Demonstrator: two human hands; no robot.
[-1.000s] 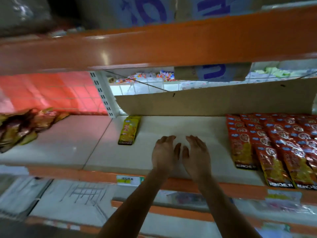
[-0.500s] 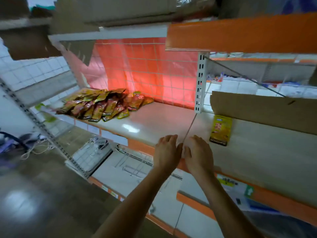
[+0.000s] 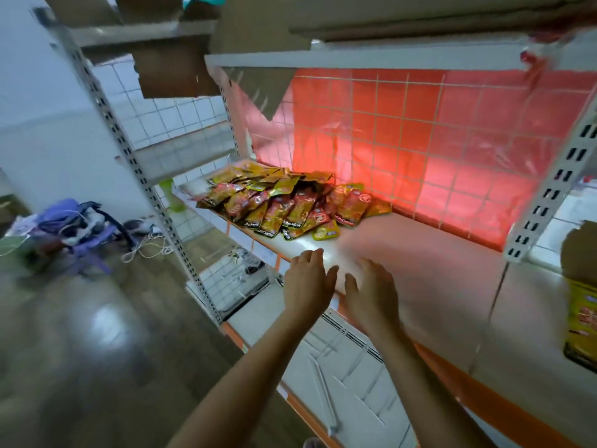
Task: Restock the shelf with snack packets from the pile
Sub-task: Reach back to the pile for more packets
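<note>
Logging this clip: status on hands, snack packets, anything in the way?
Left hand, right hand open, empty, above shelf front edge. Pile of red-and-yellow foil snack packets untouched on white shelf board. Nothing between hands and pile.

Right of the right hand [image 3: 371,292], a packet [image 3: 581,321] runs off the edge; ahead of the left hand [image 3: 307,282], the pile [image 3: 281,205] buries its lower packets, print unreadable
</note>
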